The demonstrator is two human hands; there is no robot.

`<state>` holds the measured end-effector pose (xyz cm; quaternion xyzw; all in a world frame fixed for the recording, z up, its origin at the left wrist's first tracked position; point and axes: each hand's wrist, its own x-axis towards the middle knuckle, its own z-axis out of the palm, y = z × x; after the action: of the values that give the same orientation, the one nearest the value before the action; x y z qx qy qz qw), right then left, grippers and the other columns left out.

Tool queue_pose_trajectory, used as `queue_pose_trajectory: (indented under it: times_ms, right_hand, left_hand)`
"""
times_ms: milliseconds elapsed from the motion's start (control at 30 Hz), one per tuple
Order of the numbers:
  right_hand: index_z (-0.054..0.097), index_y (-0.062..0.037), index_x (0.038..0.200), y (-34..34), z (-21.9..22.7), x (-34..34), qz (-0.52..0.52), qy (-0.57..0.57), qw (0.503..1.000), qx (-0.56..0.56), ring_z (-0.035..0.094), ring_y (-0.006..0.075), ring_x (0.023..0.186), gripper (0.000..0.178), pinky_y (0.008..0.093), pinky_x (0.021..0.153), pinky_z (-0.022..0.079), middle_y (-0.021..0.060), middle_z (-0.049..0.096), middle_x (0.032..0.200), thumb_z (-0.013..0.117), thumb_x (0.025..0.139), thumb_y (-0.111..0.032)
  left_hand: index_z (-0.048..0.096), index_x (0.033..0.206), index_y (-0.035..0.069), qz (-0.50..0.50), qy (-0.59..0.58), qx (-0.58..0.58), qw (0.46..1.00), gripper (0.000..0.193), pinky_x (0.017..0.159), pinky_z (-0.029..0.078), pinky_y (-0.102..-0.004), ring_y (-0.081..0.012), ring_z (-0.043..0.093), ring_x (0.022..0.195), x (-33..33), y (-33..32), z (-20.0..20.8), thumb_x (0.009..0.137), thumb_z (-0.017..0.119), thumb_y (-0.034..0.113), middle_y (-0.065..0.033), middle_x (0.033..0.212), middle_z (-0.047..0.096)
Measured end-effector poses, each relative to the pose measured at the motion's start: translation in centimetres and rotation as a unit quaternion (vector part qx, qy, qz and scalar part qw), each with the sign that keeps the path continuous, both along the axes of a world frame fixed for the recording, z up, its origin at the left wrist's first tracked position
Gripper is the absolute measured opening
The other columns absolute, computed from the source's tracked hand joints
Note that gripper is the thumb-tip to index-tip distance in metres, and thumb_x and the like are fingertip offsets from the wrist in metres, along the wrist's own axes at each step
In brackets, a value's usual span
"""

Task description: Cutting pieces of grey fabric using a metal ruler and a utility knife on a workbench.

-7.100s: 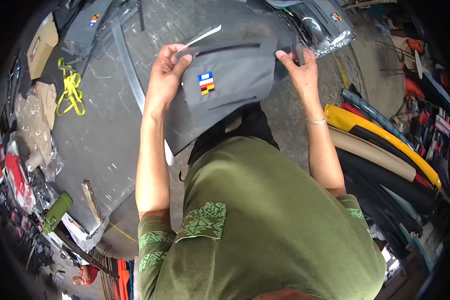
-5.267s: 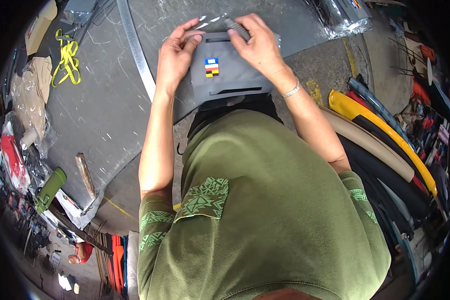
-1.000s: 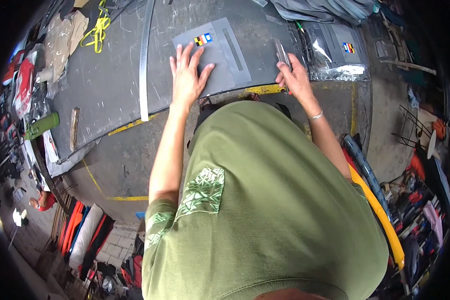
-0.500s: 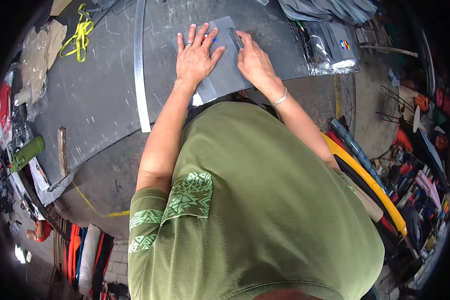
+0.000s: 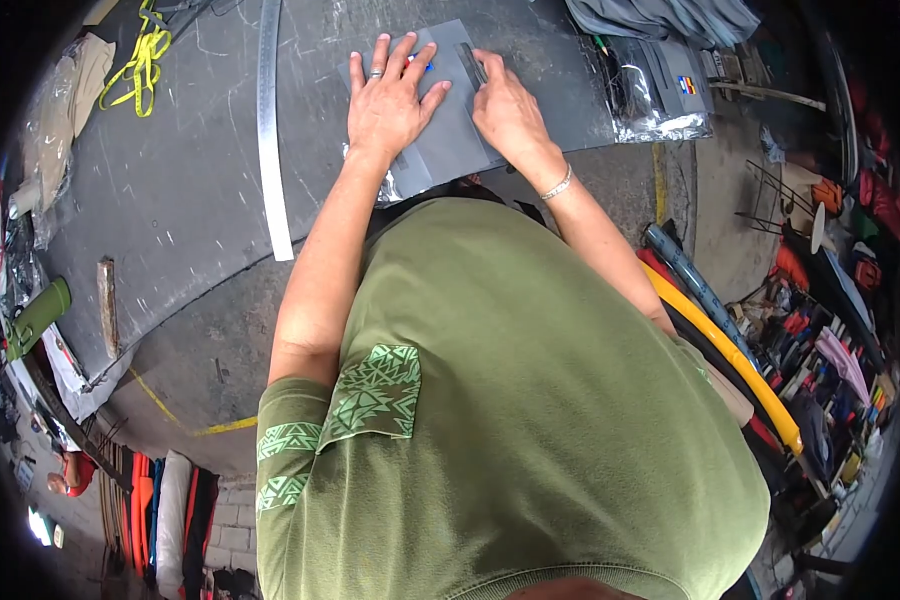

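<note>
Grey panel (image 5: pixel 452 140) under left hand (image 5: pixel 388 112) at table's (image 5: pixel 195 180) near edge

Panel lies flat. Left hand spread, palm down upon it. Right hand (image 5: pixel 507 112) closed around a slim dark tool (image 5: pixel 472 63) at the panel's right side. To the left, a metal strip (image 5: pixel 271 150) reaches the near edge. Clear-wrapped pack (image 5: pixel 662 92) sits at the right near corner.

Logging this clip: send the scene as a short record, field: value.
left hand: left hand spread flat on grey sheet
right hand: right hand gripping slim tool at the sheet; tip contact unclear
surface: dark scratched table
left of sheet: metal ruler, then yellow strap farther left
right of sheet: clear plastic packet on the table
</note>
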<state>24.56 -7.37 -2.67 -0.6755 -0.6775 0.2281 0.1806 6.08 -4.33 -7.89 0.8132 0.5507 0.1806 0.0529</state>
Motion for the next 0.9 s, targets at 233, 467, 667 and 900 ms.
queue_pose_trajectory:
  times_ms: [233,467,667,900]
  right_hand:
    - [0.041,-0.0116,0.146,0.0,0.1,-0.1,-0.003,-0.005,1.0,-0.013,0.066,0.0511,0.105,0.054,0.0545,0.093,0.054,0.0306,0.062,0.124,0.058,0.095,-0.011]
    - [0.039,-0.0094,0.146,0.3,0.3,-0.3,0.009,-0.03,0.999,-0.021,0.066,0.0512,0.106,0.056,0.0541,0.094,0.054,0.0318,0.061,0.123,0.057,0.094,-0.008]
    - [0.039,-0.0075,0.146,0.8,1.1,-0.7,0.024,-0.059,0.996,-0.061,0.066,0.0503,0.107,0.058,0.0528,0.096,0.053,0.0324,0.061,0.123,0.056,0.091,-0.004]
    - [0.045,-0.0067,0.143,0.2,1.2,0.5,0.021,-0.021,0.998,-0.052,0.065,0.0476,0.11,0.051,0.0524,0.096,0.053,0.0317,0.063,0.119,0.054,0.093,-0.004]
  left_hand:
    - [0.049,0.153,0.028,0.0,0.005,0.001,1.0,0.062,0.124,0.017,-0.062,-0.0314,0.031,0.153,0.0,0.1,0.1,0.1,0.054,0.06,-0.0025,0.161,0.043]
    - [0.049,0.153,0.029,0.0,0.01,-0.004,1.0,0.062,0.124,0.016,-0.0616,-0.0312,0.03,0.153,0.1,0.1,0.3,0.1,0.053,0.06,-0.0023,0.162,0.042]
    - [0.048,0.153,0.029,-0.001,0.001,-0.003,1.0,0.062,0.124,0.016,-0.0612,-0.0307,0.029,0.154,0.1,0.2,0.2,0.1,0.054,0.06,-0.0018,0.162,0.041]
    - [0.051,0.151,0.026,0.005,0.006,0.014,1.0,0.063,0.123,0.02,-0.0619,-0.0303,0.033,0.152,0.3,0.1,0.2,0.098,0.055,0.06,-0.0023,0.16,0.043]
